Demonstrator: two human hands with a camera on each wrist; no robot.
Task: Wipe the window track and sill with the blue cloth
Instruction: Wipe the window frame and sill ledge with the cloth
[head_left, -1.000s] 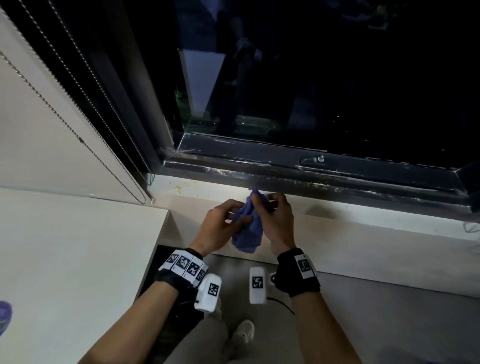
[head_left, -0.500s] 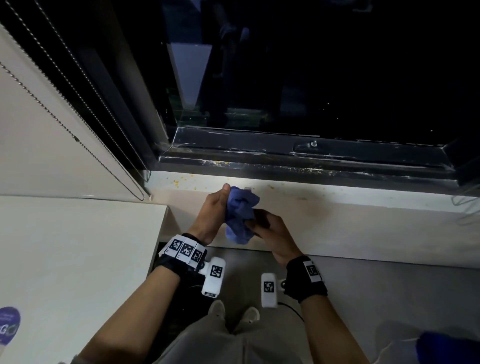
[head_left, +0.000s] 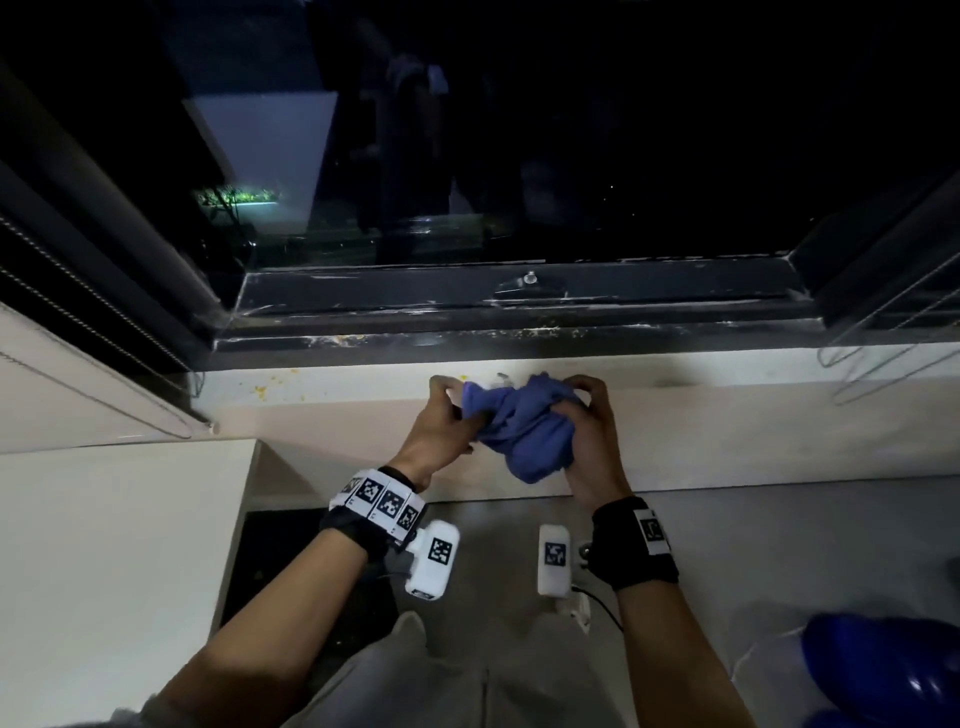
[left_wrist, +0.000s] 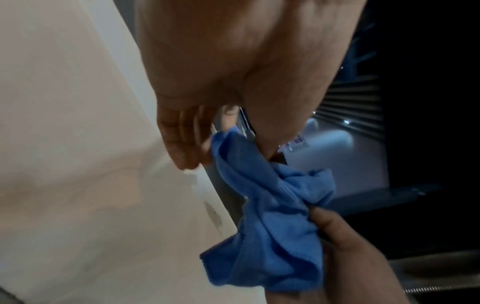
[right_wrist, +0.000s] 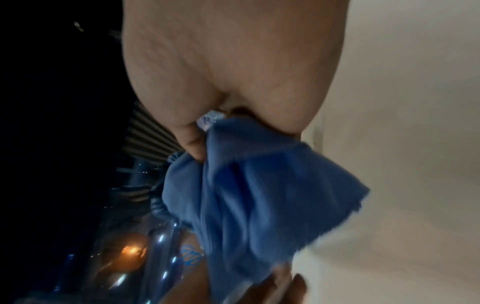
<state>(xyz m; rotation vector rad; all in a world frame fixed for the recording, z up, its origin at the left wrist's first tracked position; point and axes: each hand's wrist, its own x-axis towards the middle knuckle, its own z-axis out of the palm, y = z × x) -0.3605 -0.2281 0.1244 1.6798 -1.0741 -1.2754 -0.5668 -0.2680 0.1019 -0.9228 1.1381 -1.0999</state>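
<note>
The blue cloth (head_left: 524, 428) is bunched up between both hands, just in front of the white sill (head_left: 337, 382). My left hand (head_left: 441, 421) pinches its left end; the left wrist view shows that cloth (left_wrist: 262, 216) drooping from my fingers. My right hand (head_left: 589, 421) grips the right side of the bundle, with the cloth (right_wrist: 249, 195) hanging below the curled fingers. The dark window track (head_left: 467, 340) runs behind the sill, streaked with white marks. Yellow crumbs (head_left: 260, 391) lie on the sill's left part.
A white table top (head_left: 104, 561) fills the lower left. Blind slats and a bead chain (head_left: 93, 291) slope down the left wall. A wire rack (head_left: 883, 364) hangs at the right end of the sill. A blue object (head_left: 883, 670) sits at the lower right.
Both hands have shifted to the right along the sill with the cloth. The cloth is now spread wider between them, with the right hand gripping it from the right side.
</note>
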